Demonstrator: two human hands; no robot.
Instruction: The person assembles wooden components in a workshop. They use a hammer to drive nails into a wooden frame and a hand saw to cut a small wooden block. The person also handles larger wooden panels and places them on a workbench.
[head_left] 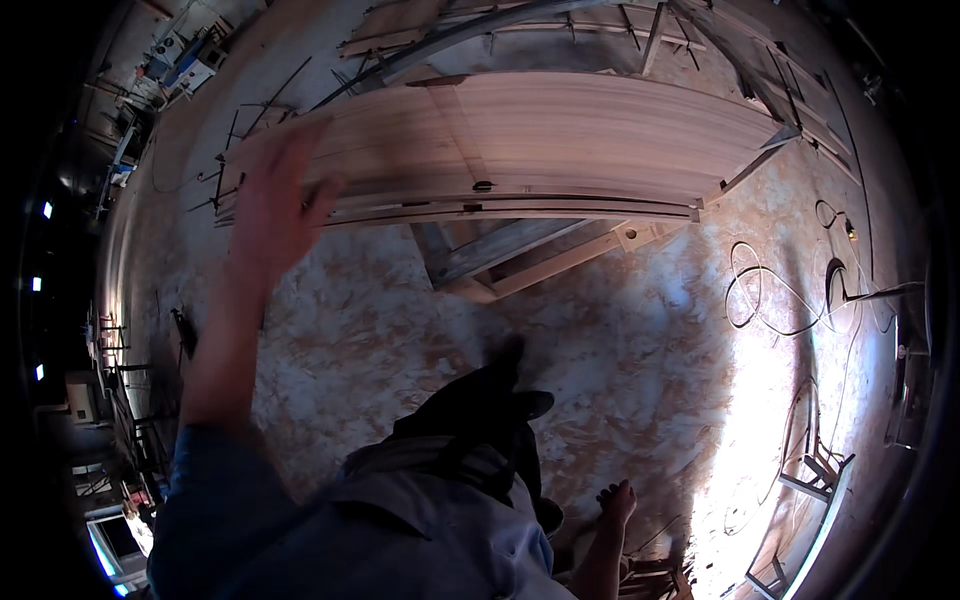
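My left hand reaches out over the left end of a long wooden panel. Its fingers are stretched out and the thumb stands apart; motion blurs them, and whether they touch the wood I cannot tell. Under the top panel lie more boards, their edges showing along the near side. Low on the right, my right hand hangs beside my body, its fingers loosely bent and apart, with nothing visible in it.
A timber frame supports the stack from below. Behind it stand more wooden frames. Looped cable lies on the right of the mottled floor. Machinery stands at the far left, and a metal-legged stand at the lower right.
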